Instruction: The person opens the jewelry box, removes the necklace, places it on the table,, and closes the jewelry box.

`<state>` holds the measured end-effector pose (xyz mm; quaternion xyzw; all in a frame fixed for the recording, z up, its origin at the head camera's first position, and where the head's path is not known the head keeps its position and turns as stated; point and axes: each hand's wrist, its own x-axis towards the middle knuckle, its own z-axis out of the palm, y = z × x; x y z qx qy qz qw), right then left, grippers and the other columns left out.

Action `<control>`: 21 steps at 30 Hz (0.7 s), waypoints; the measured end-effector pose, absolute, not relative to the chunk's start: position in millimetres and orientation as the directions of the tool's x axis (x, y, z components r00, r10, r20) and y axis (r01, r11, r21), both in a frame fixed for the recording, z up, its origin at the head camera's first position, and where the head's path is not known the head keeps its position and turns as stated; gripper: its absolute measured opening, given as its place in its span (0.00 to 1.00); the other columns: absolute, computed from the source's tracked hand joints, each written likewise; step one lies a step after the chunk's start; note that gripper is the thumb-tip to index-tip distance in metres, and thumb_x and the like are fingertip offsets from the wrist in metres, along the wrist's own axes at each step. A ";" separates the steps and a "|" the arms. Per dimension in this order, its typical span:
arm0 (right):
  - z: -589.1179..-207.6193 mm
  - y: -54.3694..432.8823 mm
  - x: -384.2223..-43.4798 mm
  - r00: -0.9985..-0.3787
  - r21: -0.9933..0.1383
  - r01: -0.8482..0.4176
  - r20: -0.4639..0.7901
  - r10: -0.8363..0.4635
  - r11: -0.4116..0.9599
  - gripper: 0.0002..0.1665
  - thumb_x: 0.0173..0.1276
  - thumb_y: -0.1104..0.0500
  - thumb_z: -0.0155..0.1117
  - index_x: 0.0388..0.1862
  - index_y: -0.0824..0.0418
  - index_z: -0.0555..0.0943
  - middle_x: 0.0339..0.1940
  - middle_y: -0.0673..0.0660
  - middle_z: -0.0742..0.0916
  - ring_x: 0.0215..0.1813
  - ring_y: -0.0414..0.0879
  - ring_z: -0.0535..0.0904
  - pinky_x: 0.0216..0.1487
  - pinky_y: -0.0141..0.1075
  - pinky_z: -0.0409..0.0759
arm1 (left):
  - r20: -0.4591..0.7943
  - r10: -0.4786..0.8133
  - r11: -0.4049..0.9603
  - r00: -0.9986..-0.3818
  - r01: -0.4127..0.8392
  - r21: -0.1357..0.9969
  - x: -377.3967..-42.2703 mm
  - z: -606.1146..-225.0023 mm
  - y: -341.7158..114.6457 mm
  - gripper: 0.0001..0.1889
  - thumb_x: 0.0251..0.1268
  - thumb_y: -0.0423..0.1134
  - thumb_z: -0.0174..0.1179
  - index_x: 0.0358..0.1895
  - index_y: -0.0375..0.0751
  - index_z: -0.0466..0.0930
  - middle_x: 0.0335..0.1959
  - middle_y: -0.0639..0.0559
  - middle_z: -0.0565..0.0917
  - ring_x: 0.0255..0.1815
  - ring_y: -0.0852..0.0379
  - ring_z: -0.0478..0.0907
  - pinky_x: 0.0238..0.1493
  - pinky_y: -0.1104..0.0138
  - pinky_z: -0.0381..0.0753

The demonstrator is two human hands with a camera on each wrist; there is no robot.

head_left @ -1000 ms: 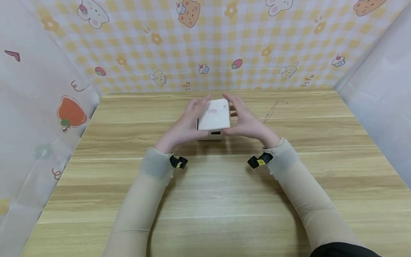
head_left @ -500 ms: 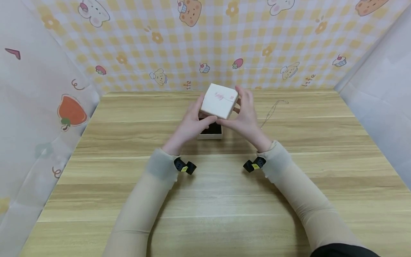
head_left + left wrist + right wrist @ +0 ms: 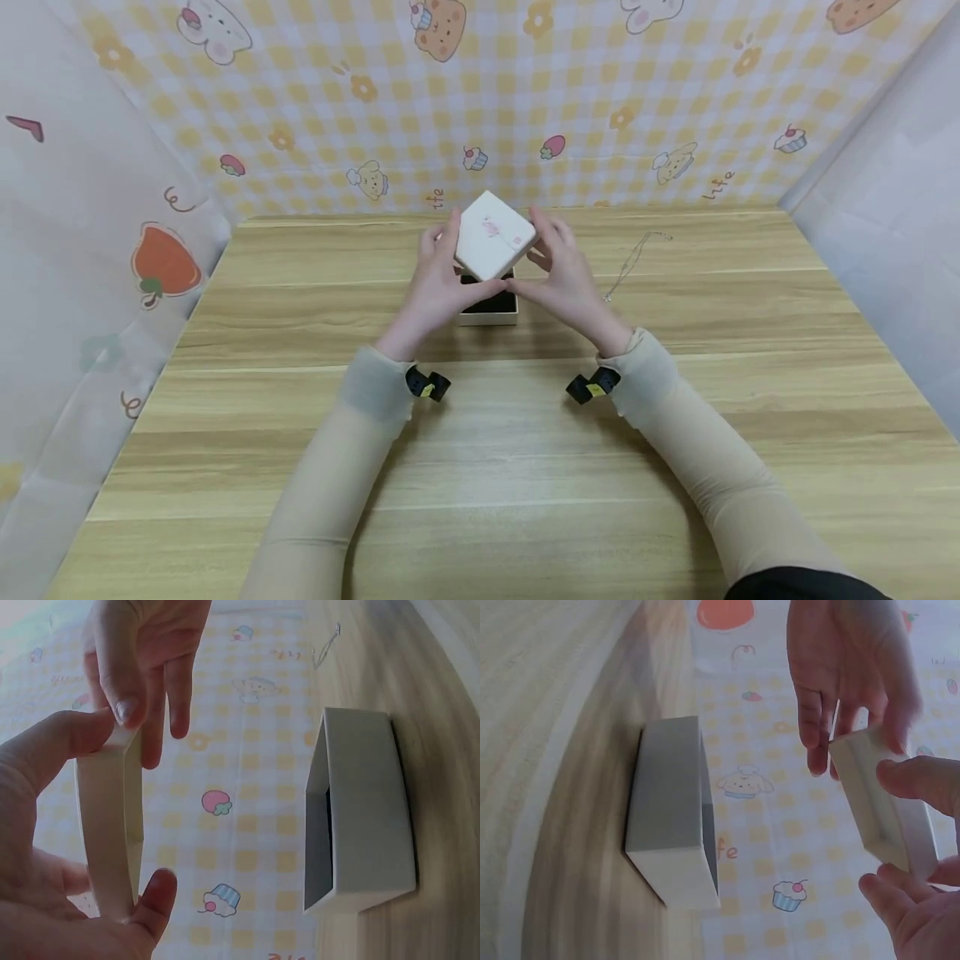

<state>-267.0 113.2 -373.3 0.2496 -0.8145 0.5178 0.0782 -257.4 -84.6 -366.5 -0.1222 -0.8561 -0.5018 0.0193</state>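
A white square box lid (image 3: pixel 493 237) with a small pink print is held up between both hands, turned cornerwise in the head view. My left hand (image 3: pixel 438 283) grips its left side, thumb at the near corner. On the right side my right hand (image 3: pixel 566 279) grips it, its thumb meeting the left one. In the left wrist view the hollow underside of the lid (image 3: pixel 112 825) shows, raised well off the table. Below it the box base (image 3: pixel 489 318) stands on the table, with a black lining (image 3: pixel 495 302) inside, partly hidden by the thumbs.
A thin silver chain (image 3: pixel 628 267) lies on the wooden table (image 3: pixel 480 467), right of the right hand. Behind the table hangs a yellow checked cloth (image 3: pixel 315 125) with cartoon prints. White cloth (image 3: pixel 82 208) borders the left side, and more stands at the right.
The lid has come up off the base, uncovering the black lining. Both hands have lifted it, moved it right, then back left, and turned it cornerwise.
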 end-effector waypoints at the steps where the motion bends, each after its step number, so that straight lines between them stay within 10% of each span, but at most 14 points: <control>1: -373.3 114.5 -267.8 -0.862 -0.810 -0.487 0.387 -0.326 0.326 0.57 0.52 0.72 0.75 0.77 0.66 0.52 0.67 0.66 0.64 0.66 0.57 0.70 0.61 0.39 0.73 | 0.161 0.201 0.463 -0.966 0.239 0.854 -258.2 -365.9 -86.0 0.60 0.49 0.47 0.75 0.79 0.44 0.39 0.71 0.41 0.49 0.58 0.50 0.67 0.58 0.61 0.72; 8: -373.8 129.3 -276.3 -0.856 -0.875 -0.438 0.334 -0.394 0.209 0.49 0.57 0.74 0.69 0.75 0.66 0.57 0.71 0.63 0.65 0.68 0.56 0.68 0.63 0.45 0.72 | 0.169 0.345 0.467 -0.923 0.324 0.823 -261.8 -362.2 -95.5 0.58 0.48 0.41 0.76 0.79 0.47 0.43 0.70 0.41 0.51 0.64 0.48 0.63 0.64 0.56 0.66; 21: -380.1 134.0 -287.3 -0.794 -0.886 -0.403 0.214 -0.569 0.229 0.66 0.50 0.74 0.75 0.80 0.57 0.44 0.78 0.57 0.52 0.74 0.56 0.59 0.68 0.47 0.64 | 0.165 0.513 0.481 -0.843 0.441 0.758 -269.1 -372.0 -109.2 0.58 0.48 0.37 0.74 0.79 0.49 0.42 0.73 0.45 0.51 0.69 0.49 0.57 0.68 0.53 0.60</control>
